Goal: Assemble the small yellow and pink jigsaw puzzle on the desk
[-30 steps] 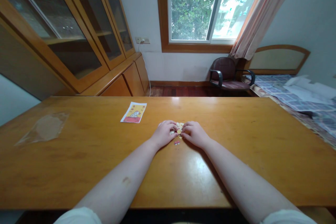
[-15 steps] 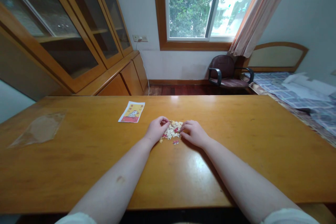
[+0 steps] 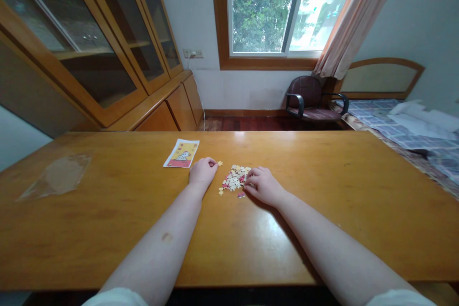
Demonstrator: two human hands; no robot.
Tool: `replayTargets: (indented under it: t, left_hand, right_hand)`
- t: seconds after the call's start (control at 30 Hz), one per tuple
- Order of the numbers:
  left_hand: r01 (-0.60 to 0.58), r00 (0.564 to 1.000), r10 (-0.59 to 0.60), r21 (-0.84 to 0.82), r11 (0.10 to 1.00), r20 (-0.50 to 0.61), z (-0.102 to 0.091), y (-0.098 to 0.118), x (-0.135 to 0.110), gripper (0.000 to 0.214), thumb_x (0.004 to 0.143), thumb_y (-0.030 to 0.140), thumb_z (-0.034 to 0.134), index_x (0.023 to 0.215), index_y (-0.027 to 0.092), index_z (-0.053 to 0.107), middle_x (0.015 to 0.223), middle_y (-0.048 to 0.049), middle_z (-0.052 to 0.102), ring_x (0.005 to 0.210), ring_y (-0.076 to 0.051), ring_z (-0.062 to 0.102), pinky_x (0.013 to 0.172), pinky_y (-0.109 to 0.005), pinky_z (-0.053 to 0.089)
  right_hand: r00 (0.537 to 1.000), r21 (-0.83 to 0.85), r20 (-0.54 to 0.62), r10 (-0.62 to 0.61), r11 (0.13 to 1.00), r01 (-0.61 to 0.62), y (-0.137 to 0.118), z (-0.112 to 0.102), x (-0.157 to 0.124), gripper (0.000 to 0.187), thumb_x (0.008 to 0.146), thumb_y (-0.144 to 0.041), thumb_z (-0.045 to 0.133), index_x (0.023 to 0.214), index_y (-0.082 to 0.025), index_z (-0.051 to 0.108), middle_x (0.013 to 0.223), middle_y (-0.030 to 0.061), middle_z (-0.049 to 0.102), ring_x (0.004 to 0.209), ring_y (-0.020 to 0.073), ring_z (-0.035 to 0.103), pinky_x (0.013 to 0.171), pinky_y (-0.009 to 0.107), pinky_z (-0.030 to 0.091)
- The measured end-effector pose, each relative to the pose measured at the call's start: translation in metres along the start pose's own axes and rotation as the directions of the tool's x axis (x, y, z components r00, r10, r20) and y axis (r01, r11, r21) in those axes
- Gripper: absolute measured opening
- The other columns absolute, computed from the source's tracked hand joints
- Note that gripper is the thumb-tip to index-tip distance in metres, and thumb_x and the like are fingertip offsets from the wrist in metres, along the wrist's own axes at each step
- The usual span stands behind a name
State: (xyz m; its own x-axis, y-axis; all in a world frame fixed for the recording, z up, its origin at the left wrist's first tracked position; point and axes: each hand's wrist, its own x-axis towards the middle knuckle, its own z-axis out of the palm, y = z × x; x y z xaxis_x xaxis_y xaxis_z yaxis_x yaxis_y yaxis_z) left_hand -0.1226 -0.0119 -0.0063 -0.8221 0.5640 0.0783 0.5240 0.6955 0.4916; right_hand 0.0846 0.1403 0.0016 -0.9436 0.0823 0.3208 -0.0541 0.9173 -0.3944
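A small heap of jigsaw puzzle pieces, mostly pale with some red and yellow, lies in the middle of the table. To its left, my left hand is closed in a pinch, with a yellow puzzle piece at its fingertips. My right hand rests at the heap's right edge, its curled fingers and thumb apart and touching the pieces. A loose yellow piece and some pink-purple pieces lie just in front of the heap.
A printed picture card with a white animal on yellow and red lies beyond my left hand. A clear plastic bag is flat on the wooden table at the left. A cabinet, an armchair and a bed stand past the table.
My left hand has moved left from the heap, and a yellow piece now shows apart from it at the fingertips. My right hand stays at the heap with slightly shifted fingers.
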Motion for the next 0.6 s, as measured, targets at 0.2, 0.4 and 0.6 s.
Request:
replayTargets:
  t: [0.2,0.4,0.6]
  left_hand:
    - [-0.236,0.971,0.228,-0.160,0.959,-0.068,-0.006,0.017,-0.011,0.019,0.083,0.029,0.052,0.089,0.019,0.067,0.092,-0.0059,0.069,0.081,-0.019,0.062,0.076,-0.032,0.048]
    - [-0.498,0.855,0.518,-0.219,0.839,0.038,-0.003,0.033,-0.025,0.015,0.084,0.028,0.056,0.086,0.020,0.068,0.089,-0.0037,0.069,0.087,-0.019,0.061,0.082,-0.032,0.047]
    - [-0.505,0.843,0.532,-0.221,0.834,0.079,-0.001,0.037,-0.031,0.017,0.083,0.023,0.056,0.091,0.020,0.070,0.083,-0.0029,0.066,0.077,-0.016,0.059,0.075,-0.029,0.046]
  right_hand:
    - [0.983,0.116,-0.152,0.099,0.990,-0.082,0.010,0.003,0.002,0.013,0.085,-0.023,0.062,0.076,-0.019,0.070,0.087,0.0057,0.067,0.083,0.0178,0.058,0.081,0.034,0.044]
    - [0.995,0.113,-0.079,0.067,0.992,-0.058,0.004,-0.001,0.000,0.007,0.078,-0.029,0.071,0.081,-0.022,0.072,0.096,0.0051,0.067,0.089,0.0205,0.057,0.087,0.039,0.042]
    - [1.000,0.047,0.029,0.005,0.999,-0.006,-0.005,-0.002,-0.001,0.012,0.079,-0.034,0.072,0.088,-0.026,0.074,0.107,0.0043,0.065,0.096,0.0221,0.053,0.090,0.041,0.039]
